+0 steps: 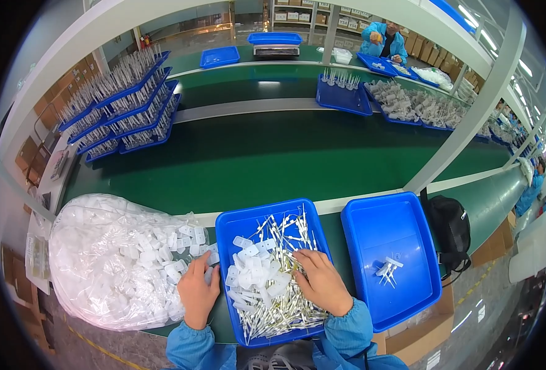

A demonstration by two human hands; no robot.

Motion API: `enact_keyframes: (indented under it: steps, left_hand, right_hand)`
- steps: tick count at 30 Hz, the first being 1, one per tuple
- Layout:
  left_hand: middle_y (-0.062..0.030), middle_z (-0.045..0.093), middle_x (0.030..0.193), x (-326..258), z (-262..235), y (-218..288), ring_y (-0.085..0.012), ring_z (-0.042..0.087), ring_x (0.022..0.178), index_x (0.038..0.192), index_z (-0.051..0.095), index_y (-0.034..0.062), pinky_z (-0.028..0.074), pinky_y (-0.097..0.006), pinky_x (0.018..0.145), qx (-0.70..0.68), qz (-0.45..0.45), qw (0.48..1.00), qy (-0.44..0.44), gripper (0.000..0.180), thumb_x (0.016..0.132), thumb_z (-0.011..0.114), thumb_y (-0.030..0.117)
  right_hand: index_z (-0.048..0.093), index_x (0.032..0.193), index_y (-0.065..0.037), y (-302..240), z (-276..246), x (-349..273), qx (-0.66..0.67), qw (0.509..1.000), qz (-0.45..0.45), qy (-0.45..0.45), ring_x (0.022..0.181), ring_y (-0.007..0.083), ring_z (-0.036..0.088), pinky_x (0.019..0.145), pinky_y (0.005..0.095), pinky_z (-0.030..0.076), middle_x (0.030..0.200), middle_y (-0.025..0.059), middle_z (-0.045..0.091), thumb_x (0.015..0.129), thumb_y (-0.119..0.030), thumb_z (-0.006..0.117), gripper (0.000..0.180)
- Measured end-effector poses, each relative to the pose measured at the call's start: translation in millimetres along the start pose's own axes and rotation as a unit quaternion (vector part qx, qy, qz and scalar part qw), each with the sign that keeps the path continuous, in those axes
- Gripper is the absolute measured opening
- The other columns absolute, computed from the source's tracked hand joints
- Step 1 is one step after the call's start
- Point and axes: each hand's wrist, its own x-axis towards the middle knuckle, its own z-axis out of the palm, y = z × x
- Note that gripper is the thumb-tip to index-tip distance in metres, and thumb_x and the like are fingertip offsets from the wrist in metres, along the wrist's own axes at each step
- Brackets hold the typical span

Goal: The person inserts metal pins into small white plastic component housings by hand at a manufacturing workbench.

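Note:
My left hand (199, 291) is at the mouth of a clear plastic bag (100, 259), beside the left rim of a blue tray (222, 237). Its thumb and index finger are around a small translucent white plastic piece (209, 275). Over the right half of that tray is my right hand (323, 285), thumb and fingers apart, the fingertips at a heap of thin white-and-metal pins (279, 311). A pile of white plastic pieces (254, 271) lies on the pins at the tray's left. More white pieces (168, 253) spill from the bag.
To the right, a second blue tray (381, 228) holds a few assembled pieces (389, 270). A black bag (448, 228) is beyond it. Across the green conveyor belt (248, 154) are stacked loaded trays (125, 111). A white post (464, 135) rises right. A co-worker (385, 43) is behind.

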Motion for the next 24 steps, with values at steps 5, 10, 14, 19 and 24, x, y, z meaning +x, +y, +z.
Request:
enact_keyframes:
  steps: [5, 10, 14, 19, 24]
  left_hand:
    - [-0.0086, 0.063, 0.077, 2.2, 0.6, 3.5, -0.0281, 0.064, 0.064, 0.125, 0.059, 0.0083, 0.05, -0.038, 0.057, -0.015, -0.023, 1.0, -0.003, 0.048, 0.079, 0.073, 0.012]
    - [-0.0093, 0.063, 0.078, 3.7, 0.2, -0.7, -0.0283, 0.063, 0.064, 0.125, 0.059, 0.0073, 0.05, -0.039, 0.058, 0.006, 0.028, 0.999, -0.017, 0.049, 0.079, 0.073, 0.011]
    - [-0.0092, 0.063, 0.078, 0.3, -3.6, 4.4, -0.0282, 0.063, 0.065, 0.125, 0.059, 0.0075, 0.05, -0.038, 0.058, -0.021, -0.026, 0.999, -0.01, 0.048, 0.078, 0.073, 0.011]
    - [-0.0093, 0.063, 0.079, -4.5, -6.3, 4.5, -0.0284, 0.064, 0.066, 0.123, 0.061, 0.0081, 0.05, -0.038, 0.058, -0.005, -0.003, 1.0, -0.019, 0.047, 0.078, 0.074, 0.011]
    - [-0.0082, 0.065, 0.083, 2.3, -14.3, 6.8, -0.0284, 0.065, 0.068, 0.114, 0.066, 0.0115, 0.051, -0.037, 0.06, -0.044, -0.025, 0.998, -0.029, 0.039, 0.077, 0.077, 0.013]
  right_hand:
    - [0.056, 0.127, 0.0, 0.2, 0.2, 1.7, -0.001, 1.0, 0.004, -0.001, 0.114, 0.0366, 0.052, 0.1, 0.0422, 0.043, 0.127, 0.0171, 0.056, 0.09, -0.013, 0.063, 0.04]
    - [0.056, 0.126, 0.0, -0.1, 0.3, 1.5, -0.004, 1.0, 0.001, 0.005, 0.114, 0.0359, 0.052, 0.1, 0.0424, 0.042, 0.126, 0.0162, 0.055, 0.091, -0.014, 0.062, 0.038]
    - [0.056, 0.125, 0.0, -2.1, 1.0, -0.8, -0.002, 1.0, 0.002, 0.008, 0.114, 0.0359, 0.052, 0.1, 0.0423, 0.043, 0.126, 0.0159, 0.056, 0.09, -0.013, 0.062, 0.038]
    - [0.057, 0.123, 0.0, -4.5, -0.4, -3.9, 0.003, 1.0, 0.006, 0.004, 0.113, 0.0362, 0.052, 0.099, 0.0419, 0.043, 0.124, 0.0161, 0.056, 0.09, -0.013, 0.062, 0.037]
    - [0.058, 0.123, 0.001, -1.9, -1.4, 1.9, 0.002, 1.0, -0.003, -0.002, 0.112, 0.0369, 0.053, 0.097, 0.0421, 0.044, 0.122, 0.0169, 0.058, 0.089, -0.012, 0.062, 0.036]
